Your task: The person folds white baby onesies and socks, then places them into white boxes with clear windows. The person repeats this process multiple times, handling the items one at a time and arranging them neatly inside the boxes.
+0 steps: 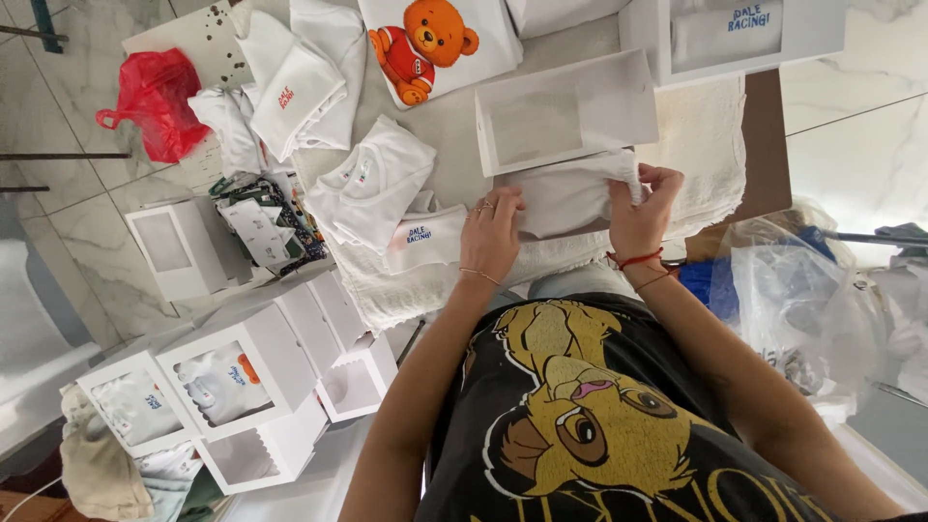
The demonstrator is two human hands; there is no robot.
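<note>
Closest to the camera is the person's black shirt (pixel 599 425) with a yellow cartoon lion printed on it, filling the lower middle of the view. Both bare forearms reach up from it toward a folded white garment (pixel 570 198) that lies on a pale towel (pixel 710 145) spread over the tabletop (pixel 445 126).

Left hand (pixel 491 235) rests flat on the near left part of the folded white garment, fingers spread and pressing down; its grip is wide and encloses nothing. Right hand (pixel 643 208) sits at the garment's right end, its grip narrow, thumb and fingers pinched on the cloth edge, which bunches up just above the knuckles. So the garment lies between the two hands, stretching from under the left palm across to the pinch of the right.

Directly beyond the folded white garment, touching its far edge, stands an open white window box (pixel 565 111), empty as far as can be told. Left of the garment lie another small white shirt with blue lettering (pixel 420 237) and a further folded white shirt (pixel 377 179). Farther beyond it is a white shirt with a bear print (pixel 435 39). Well to the garment's left, a red plastic bag (pixel 150 101) sits on the floor, and nearer the camera on that side are stacked white window boxes (pixel 227 382) with clothes inside. Right of the garment lies a clear plastic bag (pixel 802 290).
</note>
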